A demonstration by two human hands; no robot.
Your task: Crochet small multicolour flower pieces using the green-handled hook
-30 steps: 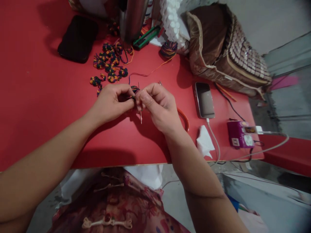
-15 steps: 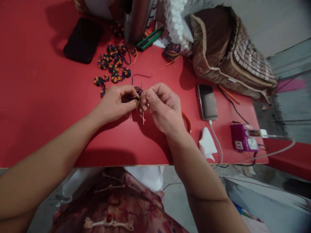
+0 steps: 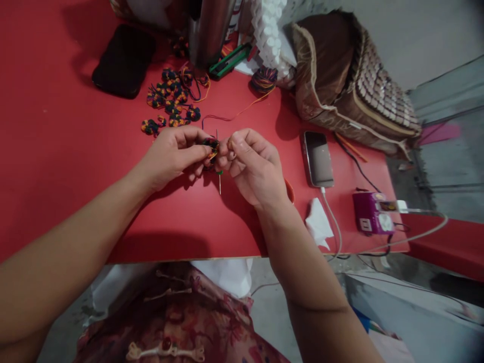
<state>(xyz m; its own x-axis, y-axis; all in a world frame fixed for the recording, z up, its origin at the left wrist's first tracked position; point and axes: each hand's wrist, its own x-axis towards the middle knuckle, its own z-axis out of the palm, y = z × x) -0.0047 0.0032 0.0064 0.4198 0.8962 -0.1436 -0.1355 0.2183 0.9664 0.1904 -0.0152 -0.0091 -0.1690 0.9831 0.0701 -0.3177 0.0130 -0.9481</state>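
My left hand (image 3: 177, 154) is closed in a pinch on a small piece of knotted yarn work (image 3: 212, 145) in dark green, orange and purple. Close against it on the right is my right hand (image 3: 257, 166), thumb and forefinger pressed together; whatever they hold is too small to make out. Below the fingertips a thin metal needle-like tool (image 3: 220, 184) points down, with a bit of green at its upper end. A yarn strand (image 3: 223, 119) runs from a multicoloured yarn ball (image 3: 263, 80) toward my left hand. Several finished-looking yarn clusters (image 3: 170, 93) lie beyond that hand.
On the red table (image 3: 68, 191) a black phone-like object (image 3: 124, 60) lies at the far left. A metal flask (image 3: 212, 35), green cutter-like tool (image 3: 230, 61) and brown bag (image 3: 340, 75) stand behind. At right are a charging phone (image 3: 318, 159), white tissue (image 3: 319, 222) and purple socket box (image 3: 372, 212).
The view has shifted slightly. My left hand's fingers have turned, so more of the yarn work shows, and the green bit on the tool has come into sight. My right hand keeps its pinch.
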